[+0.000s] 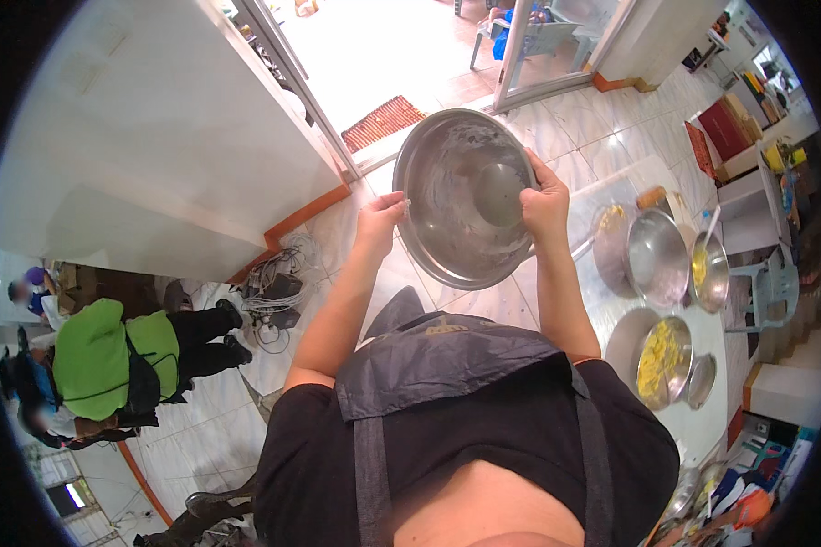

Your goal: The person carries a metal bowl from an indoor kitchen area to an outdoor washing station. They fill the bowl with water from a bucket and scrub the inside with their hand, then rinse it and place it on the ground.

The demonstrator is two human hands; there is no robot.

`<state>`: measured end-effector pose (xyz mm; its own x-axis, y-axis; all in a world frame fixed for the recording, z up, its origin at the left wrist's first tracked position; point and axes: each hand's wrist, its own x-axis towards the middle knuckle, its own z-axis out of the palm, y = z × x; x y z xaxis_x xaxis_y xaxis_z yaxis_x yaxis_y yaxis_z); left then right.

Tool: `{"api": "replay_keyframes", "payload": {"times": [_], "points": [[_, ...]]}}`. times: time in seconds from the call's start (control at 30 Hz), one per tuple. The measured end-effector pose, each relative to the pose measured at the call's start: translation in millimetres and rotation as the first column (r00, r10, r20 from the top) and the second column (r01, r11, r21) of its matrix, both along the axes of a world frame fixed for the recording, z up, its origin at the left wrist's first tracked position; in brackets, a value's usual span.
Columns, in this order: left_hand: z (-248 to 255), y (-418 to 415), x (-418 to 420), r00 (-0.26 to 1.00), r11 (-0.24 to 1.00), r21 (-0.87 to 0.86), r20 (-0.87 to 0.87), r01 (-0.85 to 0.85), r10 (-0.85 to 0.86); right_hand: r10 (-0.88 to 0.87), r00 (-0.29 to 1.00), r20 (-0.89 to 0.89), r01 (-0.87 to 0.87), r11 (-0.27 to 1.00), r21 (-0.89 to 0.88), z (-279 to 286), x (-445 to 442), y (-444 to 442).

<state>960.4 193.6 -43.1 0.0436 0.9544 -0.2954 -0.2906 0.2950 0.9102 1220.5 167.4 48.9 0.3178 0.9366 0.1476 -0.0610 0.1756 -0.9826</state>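
A large metal bowl point(451, 212) is held up in front of me, tilted so its inside faces me, with whitish residue along its inner wall. My left hand point(385, 215) pinches the rim at the bowl's left side, with a small bit of whitish stuff at the fingertips. On the opposite side my right hand point(546, 202) grips the rim, thumb on the inside. To the right, a white table point(701, 417) carries an empty-looking metal bowl point(656, 256), a metal bowl of yellow food point(662, 359), and a smaller bowl point(714, 273) with yellow food and a utensil.
Coiled cables point(280, 287) lie on the tiled floor by the wall corner at left. A person in a green top point(96, 359) is at far left. Ahead, a reddish mat point(383, 123) lies by the open doorway. A plastic chair point(769, 294) stands beyond the table.
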Motion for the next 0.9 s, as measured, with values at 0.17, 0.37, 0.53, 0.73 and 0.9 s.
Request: {"api": "replay_keyframes", "payload": {"times": [0.17, 0.37, 0.53, 0.73, 0.9], "points": [[-23.9, 103.9, -4.6, 0.925, 0.959, -0.280, 0.375, 0.044, 0.067, -0.074, 0.997, -0.016, 0.072, 0.995, -0.075, -12.3, 7.1, 90.9], [-26.8, 240.3, 12.4, 0.872, 0.926, -0.358, 0.484, 0.121, 0.073, -0.178, 0.984, 0.008, 0.177, 0.972, -0.156, -11.0, 12.7, 203.0], [-26.6, 339.8, 43.3, 0.844, 0.885, -0.415, 0.535, 0.213, 0.048, -0.175, 0.984, 0.031, 0.177, 0.979, -0.099, -8.9, 33.8, 283.4], [-60.4, 453.5, 67.1, 0.836, 0.889, -0.353, 0.546, 0.293, -0.058, -0.180, 0.962, 0.205, 0.220, 0.956, -0.194, -13.8, 64.7, 414.2], [-57.0, 552.0, 71.4, 0.777, 0.906, -0.307, 0.628, 0.290, -0.037, -0.082, 0.991, 0.109, 0.083, 0.997, -0.007, -26.5, 82.4, 532.5]]}}
